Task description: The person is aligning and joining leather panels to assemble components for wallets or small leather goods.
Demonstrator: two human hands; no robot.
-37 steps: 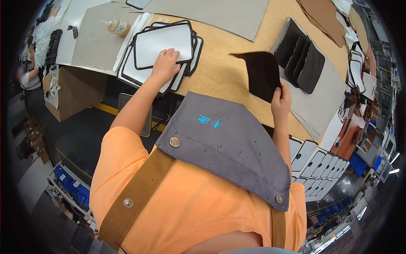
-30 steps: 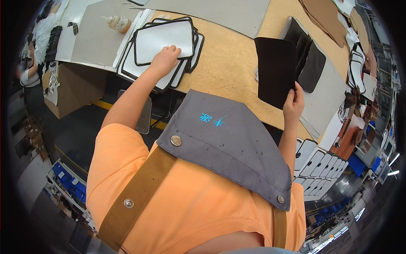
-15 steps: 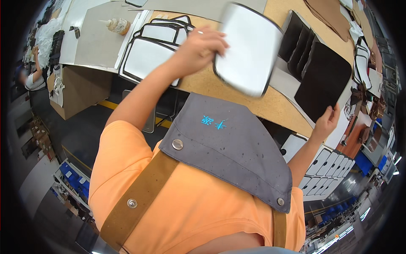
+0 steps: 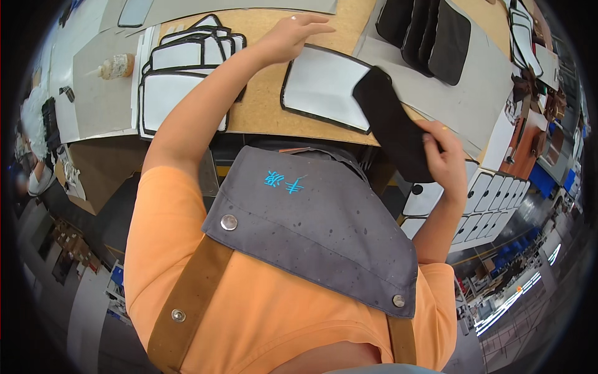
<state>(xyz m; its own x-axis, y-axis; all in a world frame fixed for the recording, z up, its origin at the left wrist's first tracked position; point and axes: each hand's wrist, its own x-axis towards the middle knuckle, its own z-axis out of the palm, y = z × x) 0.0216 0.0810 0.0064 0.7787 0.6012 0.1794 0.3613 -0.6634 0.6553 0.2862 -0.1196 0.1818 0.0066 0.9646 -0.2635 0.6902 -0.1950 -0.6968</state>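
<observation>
Holding a black panel in the right hand, fingers curled and pinching its lower right edge, upper end overlapping the right side of a white panel with a black border. Lying flat on the brown table, that white panel, just in front of the grey apron bib. Resting at its upper left corner, the left hand, fingers loosely extended and close together, touching or nearly touching the border; cannot tell how firmly pressed.

Risks, as judged from here:
- Landing askew: black panel tilted against the white one, gripped by one edge only, so the free end likely to droop or swing off the border.
- Sliding of the white panel: light touch at a single corner, little to stop it turning on the table.
- Creasing of the black panel, soft-looking and bent where pinched.
- Brushing the stack of white panels to the left with the left forearm, lying right across it.
- Knocking the row of dark panels on the grey sheet beyond, close to the raised end.
</observation>
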